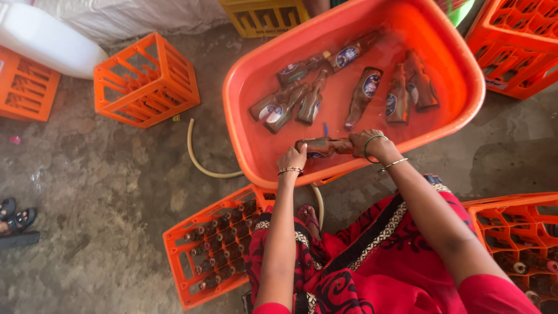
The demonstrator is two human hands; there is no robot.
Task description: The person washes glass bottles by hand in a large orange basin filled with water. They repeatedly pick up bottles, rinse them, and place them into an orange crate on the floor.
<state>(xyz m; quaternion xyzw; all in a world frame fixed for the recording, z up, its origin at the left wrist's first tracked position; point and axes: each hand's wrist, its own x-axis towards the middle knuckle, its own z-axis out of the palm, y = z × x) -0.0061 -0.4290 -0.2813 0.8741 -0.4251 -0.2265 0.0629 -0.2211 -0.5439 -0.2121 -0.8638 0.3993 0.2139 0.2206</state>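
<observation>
Orange plastic tub (pixel 465 87), large and oval, sits on the concrete floor (pixel 104 192) and holds shallow water with brown glass bottles lying on their sides.

Head view, hands: left hand (pixel 292 158) is at the near rim of the tub, fingers curled around one end of a brown bottle (pixel 325 146) that lies horizontally in the water by the near wall. Right hand (pixel 365 143) is wrapped closed around the other end of the same bottle. Both wrists carry bangles; the right also has a green one. The bottle sits between the two hands, half under water.

Head view, rest of the tub: other brown bottles (pixel 361 96) with oval labels lie scattered toward the far side, well apart from the hands; several touch one another at the left.

Head view, surroundings: an orange crate (pixel 203 256) filled with bottles stands on the floor to the person's left, just under the tub's near edge. A second orange crate (pixel 514 232) with bottles stands to the right. An empty orange crate (pixel 145 81) lies on its side farther left. A pale hose (pixel 197 157) curves along the floor beside the tub. A red patterned garment (pixel 372 261) covers the person's lap.
</observation>
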